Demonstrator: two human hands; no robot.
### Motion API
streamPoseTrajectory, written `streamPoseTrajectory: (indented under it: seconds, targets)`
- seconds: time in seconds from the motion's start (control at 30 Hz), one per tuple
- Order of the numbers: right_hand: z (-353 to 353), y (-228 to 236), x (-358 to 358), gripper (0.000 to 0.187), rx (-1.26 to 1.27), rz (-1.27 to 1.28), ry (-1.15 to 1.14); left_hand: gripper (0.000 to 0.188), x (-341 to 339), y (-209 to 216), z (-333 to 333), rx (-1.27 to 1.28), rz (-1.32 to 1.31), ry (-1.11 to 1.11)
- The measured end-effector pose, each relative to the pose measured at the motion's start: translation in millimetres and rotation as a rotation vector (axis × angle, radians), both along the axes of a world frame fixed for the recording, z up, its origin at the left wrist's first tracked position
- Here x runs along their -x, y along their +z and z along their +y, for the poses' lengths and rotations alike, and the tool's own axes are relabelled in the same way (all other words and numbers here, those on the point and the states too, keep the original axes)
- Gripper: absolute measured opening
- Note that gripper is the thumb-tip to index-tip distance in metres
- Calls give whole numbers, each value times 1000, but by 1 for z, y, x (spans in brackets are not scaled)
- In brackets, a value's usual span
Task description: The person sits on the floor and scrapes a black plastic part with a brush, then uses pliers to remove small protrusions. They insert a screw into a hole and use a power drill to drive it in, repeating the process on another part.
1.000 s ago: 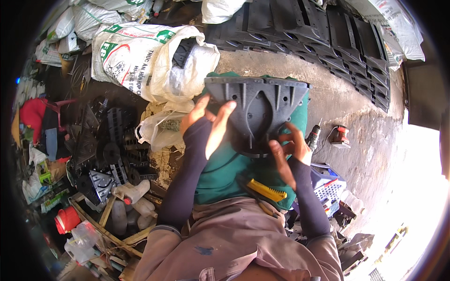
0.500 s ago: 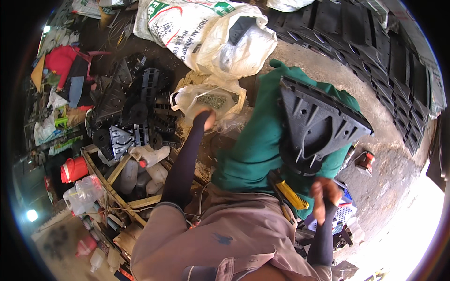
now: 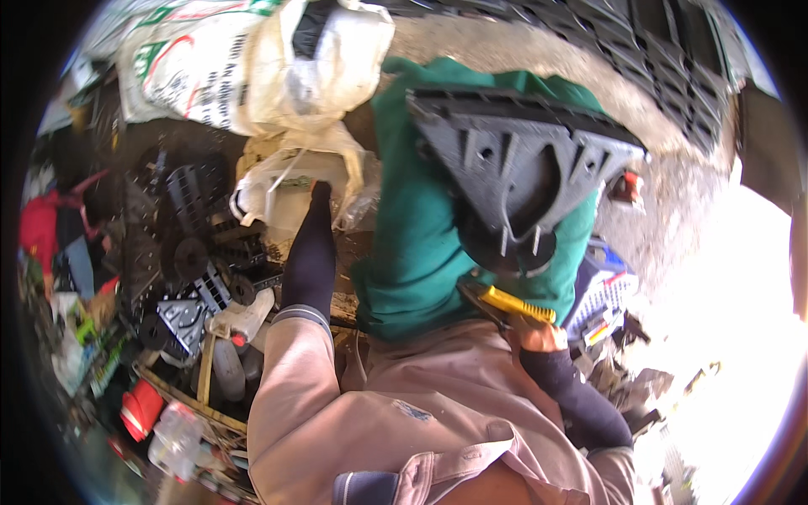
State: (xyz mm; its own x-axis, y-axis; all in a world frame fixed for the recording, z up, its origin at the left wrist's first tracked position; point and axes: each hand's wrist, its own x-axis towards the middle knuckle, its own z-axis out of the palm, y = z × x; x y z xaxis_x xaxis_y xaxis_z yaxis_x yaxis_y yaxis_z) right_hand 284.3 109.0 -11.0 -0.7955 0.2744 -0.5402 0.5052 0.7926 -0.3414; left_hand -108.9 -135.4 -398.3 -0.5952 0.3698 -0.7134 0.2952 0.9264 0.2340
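Bracket (image 3: 497,181), black and triangular, on green cloth (image 3: 412,252), right of upper centre; long edge slanting down rightward, apart from both hands. Right hand (image 3: 543,336), nearer, lies below it beside a yellow tool (image 3: 515,304); left hand (image 3: 316,185), farther left, is mostly hidden in a pale bag (image 3: 348,160). Neither hand's closure can be told.

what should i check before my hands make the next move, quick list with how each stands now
1. Black part resting on the green cloth: ok, it lies over the lap with neither hand on it.
2. Left hand at the clear bag: ok, it reaches into the opening.
3. Something in the left hand: cannot tell, the fingers are mostly hidden.
4. Right hand well away from the yellow tool: not ok, it is right by its lower end.
5. Right hand empty: cannot tell, its fingers are partly hidden.
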Motion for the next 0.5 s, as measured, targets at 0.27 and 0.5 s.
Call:
streamPoseTrajectory:
  seconds: [0.27, 0.5]
  targets:
    - [-14, -11, -2, 28, 66, 146, -86, 20, -7, -23, -9, -118, -18, 186]
    - [-10, -17, 6, 36, 55, 231, -9, 17, 13, 8, -73, -840, -500, 1078]
